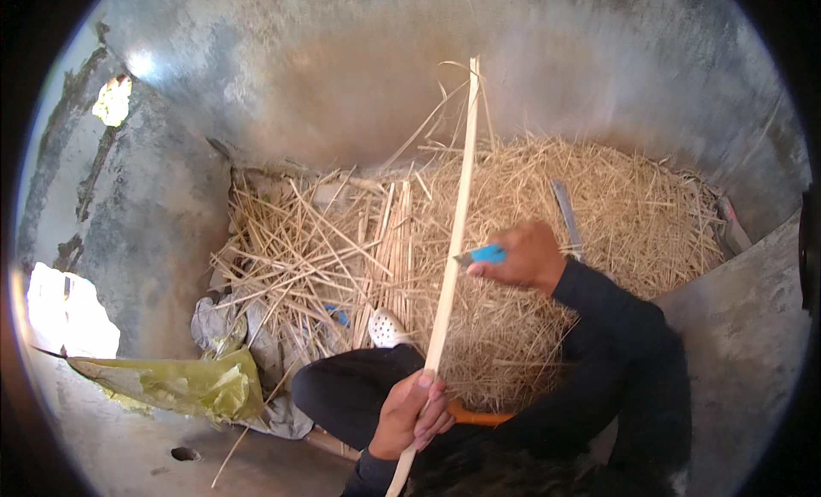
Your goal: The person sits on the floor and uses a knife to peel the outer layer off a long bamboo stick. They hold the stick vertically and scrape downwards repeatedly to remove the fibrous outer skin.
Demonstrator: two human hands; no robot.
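My left hand (412, 414) is wrapped round the lower part of a long, pale strip of split wood or bamboo (463, 198). The strip stands slanting up away from me, its far end frayed into thin curled slivers. In my closed right hand (528, 256) is a small blue-handled knife (488, 254), slightly blurred. Its short dark tip points left and meets or nearly meets the strip's right side, about midway along; I cannot tell whether they touch.
A heap of fine shavings (633, 215) spreads to the right, with a flat grey metal blade (566, 213) in it. Loose thin sticks (291, 249) lie left, near a white perforated shoe (387, 328) and a yellow-green sack (192, 390). Grey walls (342, 86) enclose the space.
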